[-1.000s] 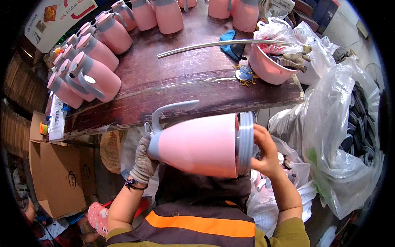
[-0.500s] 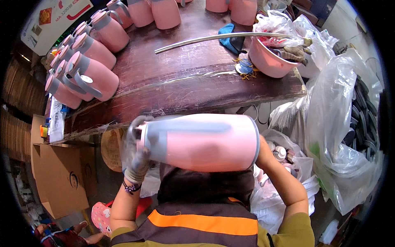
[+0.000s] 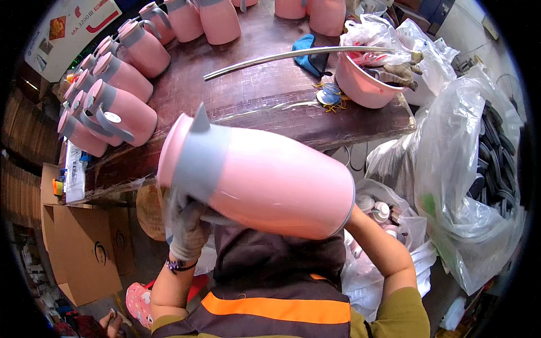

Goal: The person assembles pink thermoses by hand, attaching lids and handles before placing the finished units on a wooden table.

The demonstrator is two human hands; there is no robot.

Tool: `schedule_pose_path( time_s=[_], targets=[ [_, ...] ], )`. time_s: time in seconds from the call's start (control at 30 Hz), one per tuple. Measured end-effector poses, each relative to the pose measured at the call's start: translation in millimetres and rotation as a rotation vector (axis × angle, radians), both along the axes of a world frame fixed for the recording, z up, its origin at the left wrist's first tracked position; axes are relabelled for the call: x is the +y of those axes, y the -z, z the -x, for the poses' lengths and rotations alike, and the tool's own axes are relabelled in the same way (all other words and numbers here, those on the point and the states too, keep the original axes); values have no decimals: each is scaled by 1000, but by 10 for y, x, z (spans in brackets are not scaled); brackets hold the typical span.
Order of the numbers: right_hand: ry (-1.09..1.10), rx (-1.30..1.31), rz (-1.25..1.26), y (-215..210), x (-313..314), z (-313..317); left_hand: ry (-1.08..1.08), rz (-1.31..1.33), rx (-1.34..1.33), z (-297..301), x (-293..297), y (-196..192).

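A large pink jug (image 3: pixel 265 177) with a grey collar and spout lies on its side in front of my chest, raised close to the camera, spout end to the left. My gloved left hand (image 3: pixel 189 225) grips it underneath near the grey collar. My right forearm reaches up behind the jug's base at the right; the right hand itself is hidden by the jug.
A dark wooden table (image 3: pixel 253 96) holds several pink jugs (image 3: pixel 121 110) along its left and far edge, a long metal tube (image 3: pixel 293 55), a blue cloth (image 3: pixel 307 49) and a pink basin (image 3: pixel 363 84) with gloves. Plastic bags (image 3: pixel 468 186) stand at the right, a cardboard box (image 3: pixel 84 248) at the left.
The jug has been turned and lifted closer to the camera, its spout end now up and left. My left hand has shifted under the collar.
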State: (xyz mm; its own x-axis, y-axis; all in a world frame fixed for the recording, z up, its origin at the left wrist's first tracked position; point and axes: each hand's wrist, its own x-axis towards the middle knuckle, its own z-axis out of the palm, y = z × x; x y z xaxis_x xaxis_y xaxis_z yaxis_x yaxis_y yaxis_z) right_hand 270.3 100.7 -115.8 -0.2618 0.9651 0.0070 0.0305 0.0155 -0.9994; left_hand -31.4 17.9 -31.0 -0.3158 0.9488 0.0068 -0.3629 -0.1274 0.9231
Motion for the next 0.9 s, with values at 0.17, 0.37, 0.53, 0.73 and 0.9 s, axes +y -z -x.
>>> schedule_pose_path(
  time_s=[0.17,0.37,0.53,0.73,0.9],
  targets=[
    [69,-421,-188,-420,1222,95,-139,148,178,95,-28,-489],
    [367,-1412,-573,-101,2340,273,-87,260,-54,-372,-77,-579],
    [286,-1599,-563,-26,2621,248,19,330,179,-466,-285,-215],
    [336,-1516,-697,87,2608,256,-63,270,230,-564,-337,-112],
    [616,-1497,-1052,-155,2548,113,-170,162,365,-502,-238,-29]
  ],
)
